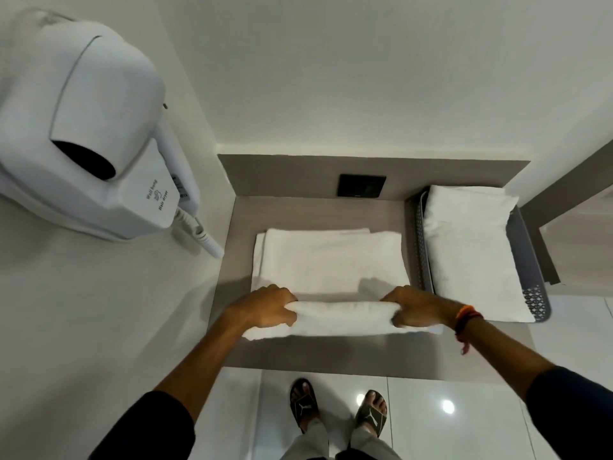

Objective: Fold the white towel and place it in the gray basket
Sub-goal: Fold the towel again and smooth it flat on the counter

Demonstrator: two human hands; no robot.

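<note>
From the head camera, the white towel [331, 260] lies on the shelf [381, 356] just left of the gray basket [530, 260], which already holds a folded towel [471, 247]. The left hand [265, 308] and right hand [418, 307] each clutch its rolled near edge; carrying that edge evenly away from the body should keep the fold square.

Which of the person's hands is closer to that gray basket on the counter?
The right hand. It grips the white towel at its right end, just beside the gray basket. The left hand holds the towel's opposite end, a towel's width further away.
</note>
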